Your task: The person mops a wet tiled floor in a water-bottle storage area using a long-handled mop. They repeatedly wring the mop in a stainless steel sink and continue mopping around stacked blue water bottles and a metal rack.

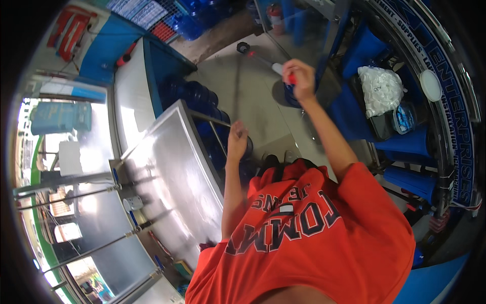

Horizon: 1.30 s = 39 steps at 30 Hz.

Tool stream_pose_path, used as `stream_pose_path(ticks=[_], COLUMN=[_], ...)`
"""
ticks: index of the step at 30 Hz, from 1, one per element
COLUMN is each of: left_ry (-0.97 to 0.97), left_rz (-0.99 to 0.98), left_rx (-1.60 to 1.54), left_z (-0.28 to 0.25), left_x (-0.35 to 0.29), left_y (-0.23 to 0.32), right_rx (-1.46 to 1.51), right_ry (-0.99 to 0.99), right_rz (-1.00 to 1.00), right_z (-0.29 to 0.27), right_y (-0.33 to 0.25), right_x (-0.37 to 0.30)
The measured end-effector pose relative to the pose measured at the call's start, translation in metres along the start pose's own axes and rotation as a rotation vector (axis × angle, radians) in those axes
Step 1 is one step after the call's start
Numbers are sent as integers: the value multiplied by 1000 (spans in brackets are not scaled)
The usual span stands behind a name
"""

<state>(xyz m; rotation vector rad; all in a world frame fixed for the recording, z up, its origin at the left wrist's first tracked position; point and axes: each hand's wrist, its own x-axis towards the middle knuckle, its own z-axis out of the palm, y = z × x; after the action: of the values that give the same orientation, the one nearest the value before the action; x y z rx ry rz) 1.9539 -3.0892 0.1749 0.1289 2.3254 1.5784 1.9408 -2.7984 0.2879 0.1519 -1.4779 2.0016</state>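
Because your right hand [299, 81] has its grip clamped around one end of the rod [277, 68], the dark round head [243, 47] at the far end reaches out over the floor [255, 93], an end-hold that likely gives you length. Your left hand [238, 139] is just beside the worktop [169, 169]; its fingers look curled, but I cannot tell whether that grip closes on anything. Blue bottles [195, 93] crowd together past the worktop's edge, probably to save room. A white bag [380, 91] lies well apart, on your right.
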Motion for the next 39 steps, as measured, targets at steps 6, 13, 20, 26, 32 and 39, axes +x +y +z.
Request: stream_pose_path(ticks=[6, 13, 20, 26, 32, 39], left_ry=[-38, -847, -1203, -1071, -1045, -844], left_rz=[498, 646, 601, 800, 698, 488], left_rx=[167, -3, -75, 14, 242, 507], left_z=[57, 186, 241, 252, 260, 260], left_x=[-24, -127, -253, -293, -305, -272], left_y=[81, 85, 41, 28, 5, -41], right_rx=[34, -240, -239, -60, -117, -228], right_ry=[-397, -465, -528, -793, -677, -180], right_rz=[-39, 30, 16, -18, -10, 213], right_z=[-28, -2, -29, -44, -78, -126], right_y=[-217, -345, -443, -456, -470, -418], right_x=[-47, -170, -259, -288, -337, -407])
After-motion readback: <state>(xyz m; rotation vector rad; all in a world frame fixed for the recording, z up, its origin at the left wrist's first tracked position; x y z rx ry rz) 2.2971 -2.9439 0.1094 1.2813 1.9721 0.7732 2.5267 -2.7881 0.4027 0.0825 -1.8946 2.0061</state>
